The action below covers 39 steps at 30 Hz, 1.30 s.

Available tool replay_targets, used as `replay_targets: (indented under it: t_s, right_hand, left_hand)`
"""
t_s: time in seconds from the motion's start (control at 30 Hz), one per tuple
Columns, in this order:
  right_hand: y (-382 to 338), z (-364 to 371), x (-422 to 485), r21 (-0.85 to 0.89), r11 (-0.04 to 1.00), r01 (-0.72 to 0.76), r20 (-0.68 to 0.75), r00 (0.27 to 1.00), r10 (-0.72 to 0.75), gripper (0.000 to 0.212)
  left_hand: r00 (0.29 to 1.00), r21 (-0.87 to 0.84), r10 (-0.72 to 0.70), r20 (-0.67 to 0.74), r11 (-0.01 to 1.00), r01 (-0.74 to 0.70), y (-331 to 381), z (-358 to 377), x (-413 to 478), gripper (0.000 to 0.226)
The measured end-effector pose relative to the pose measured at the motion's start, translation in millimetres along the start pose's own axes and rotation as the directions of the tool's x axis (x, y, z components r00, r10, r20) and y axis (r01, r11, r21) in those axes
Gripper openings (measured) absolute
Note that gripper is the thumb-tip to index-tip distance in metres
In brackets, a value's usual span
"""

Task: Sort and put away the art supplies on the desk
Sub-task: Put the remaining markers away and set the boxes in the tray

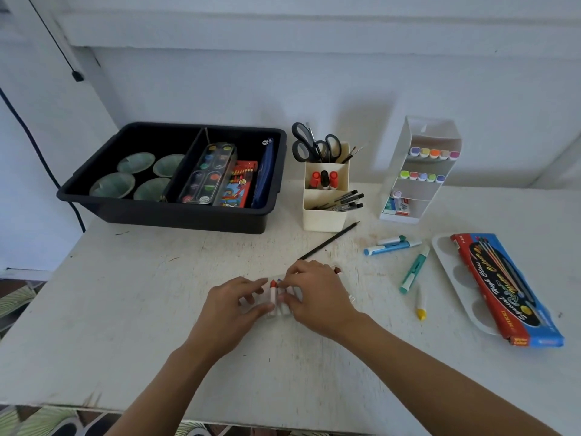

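One packet (278,298): clear, with short red-capped markers in it, flat on the white desk (141,309) near the middle, between the two hands and touching both.
Left of it: the left hand (232,305), its fingertips at the packet's left edge.
Right of it: the right hand (317,297), which covers the packet's right part.
Just beyond the hands: a black pencil (328,241) lies slanted, its near end close to the right hand's knuckles.
Right side, loose on the desk: two blue markers (391,247), a teal marker (414,270) and a yellow-tipped marker (420,303), apart from the hands.
Far right: a white palette (443,247) with a red and blue box (506,291) lying across it.
Far middle: a cream organiser (325,218) with scissors (314,146), pens and glue bottles; beside it a white tiered stand (421,187) with rows of pastel markers.
Far left: a black tub (176,215) with four green dishes (136,162), a watercolour set (207,174), a crayon box (239,187) and a blue pouch (265,174).
In the way: nothing lies between the hands and the packet.
Left grip: narrow, thumb and curled fingers holding the packet's left side.
Right grip: narrow, fingertips pinching the packet beside the red cap.
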State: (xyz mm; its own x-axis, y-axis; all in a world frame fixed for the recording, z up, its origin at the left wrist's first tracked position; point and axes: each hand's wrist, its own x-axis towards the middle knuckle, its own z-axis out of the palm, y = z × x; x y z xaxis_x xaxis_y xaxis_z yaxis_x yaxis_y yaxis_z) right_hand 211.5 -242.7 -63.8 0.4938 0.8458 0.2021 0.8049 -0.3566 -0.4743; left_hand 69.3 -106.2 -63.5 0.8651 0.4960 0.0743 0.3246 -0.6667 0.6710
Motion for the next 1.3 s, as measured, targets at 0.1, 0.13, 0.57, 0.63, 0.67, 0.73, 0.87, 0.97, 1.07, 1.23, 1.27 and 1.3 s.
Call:
replay_targets:
  t_s: [0.1, 0.13, 0.57, 0.63, 0.67, 0.73, 0.87, 0.97, 1.07, 1.23, 1.27, 1.3]
  right_hand:
    - [2, -1, -1, 0.017, 1.000, -0.002, -0.007, 1.000, 0.003, 0.018]
    - [3, -1, 0, 0.021, 1.000, -0.003, -0.008, 1.000, 0.003, 0.017]
    - [4, 3, 2, 0.031, 1.000, -0.001, 0.020, 1.000, 0.000, 0.020]
    - [6, 1, 1, 0.045, 0.999, 0.018, 0.043, 0.999, -0.020, 0.021]
    - [8, -1, 1, 0.058, 0.998, 0.036, 0.057, 0.998, -0.039, 0.021]
    - [13, -8, 0, 0.111, 0.993, 0.041, 0.064, 0.997, -0.048, 0.021]
    - [24, -23, -4, 0.179, 0.984, 0.017, -0.046, 0.999, -0.009, 0.023]
    - [37, -39, -9, 0.220, 0.975, -0.033, -0.137, 0.988, 0.065, 0.020]
    - [55, -57, -17, 0.139, 0.979, -0.148, -0.177, 0.969, 0.172, 0.014]
    - [86, -97, -48, -0.086, 0.927, -0.365, -0.187, 0.920, 0.345, 0.003]
    - [92, -106, -57, -0.122, 0.904, -0.409, -0.174, 0.906, 0.387, 0.008]
    - [98, -114, -67, -0.145, 0.880, -0.452, -0.147, 0.889, 0.433, 0.012]
  left_hand:
    - [1.000, 0.032, 0.009, -0.005, 0.999, -0.008, 3, 5, 2, 0.043]
    - [1.000, 0.036, 0.013, -0.013, 0.999, -0.013, 4, 7, 2, 0.045]
    - [0.998, 0.093, 0.012, 0.067, 0.996, -0.018, -1, 13, 6, 0.056]
    - [0.997, 0.089, 0.015, 0.071, 0.996, -0.022, 0, 12, 6, 0.056]
    - [0.997, 0.087, 0.021, 0.067, 0.996, -0.027, 0, 12, 6, 0.055]
    - [0.998, 0.072, 0.027, 0.051, 0.997, -0.031, 1, 9, 6, 0.054]
    - [0.999, 0.040, 0.050, 0.004, 0.998, -0.050, 12, 2, 12, 0.057]
    - [0.994, 0.004, 0.094, 0.047, 0.995, -0.095, 34, 4, 25, 0.050]
    - [0.980, -0.015, 0.152, 0.130, 0.988, -0.152, 58, 22, 42, 0.042]
    - [0.950, 0.004, 0.271, 0.156, 0.961, -0.275, 100, 73, 84, 0.022]
    - [0.945, 0.007, 0.288, 0.157, 0.956, -0.293, 108, 84, 94, 0.023]
    - [0.938, 0.006, 0.308, 0.160, 0.950, -0.313, 116, 96, 105, 0.024]
